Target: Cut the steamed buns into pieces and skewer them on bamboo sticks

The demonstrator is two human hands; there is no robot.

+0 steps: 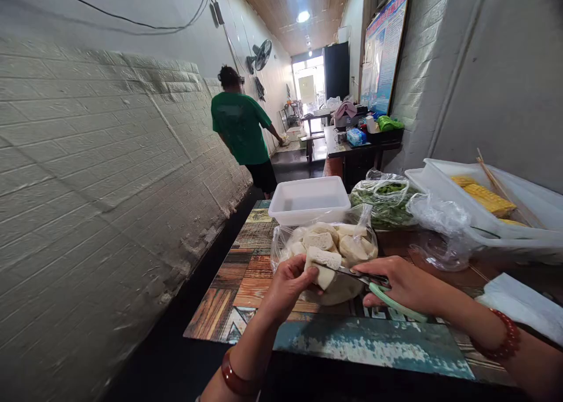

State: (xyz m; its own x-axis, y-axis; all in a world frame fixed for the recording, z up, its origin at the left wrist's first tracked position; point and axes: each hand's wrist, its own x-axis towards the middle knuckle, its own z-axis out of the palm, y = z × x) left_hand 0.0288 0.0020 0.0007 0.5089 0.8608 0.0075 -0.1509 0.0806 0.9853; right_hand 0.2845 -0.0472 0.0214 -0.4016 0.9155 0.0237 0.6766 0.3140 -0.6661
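In the head view, my left hand point(285, 286) pinches a pale, spongy tofu piece point(323, 277) between thumb and fingers. My right hand point(400, 283) is closed on a pair of scissors point(393, 303) with light green handles. The scissor blades point left and meet the tofu piece at its right side; how far they have gone in is hard to see. Just behind and beneath lies a clear plastic bag point(278, 244) filled with several more such pieces. Behind the bag stands a white plastic tub point(308, 215).
A clear bag of green leaves point(382, 203) sits right of the tub. Farther right are a crumpled plastic bag point(444, 229), a white bin point(539, 235) with corn and sticks, and white tissue point(523, 302). A person in green point(241, 126) stands beyond the patterned table point(220, 296).
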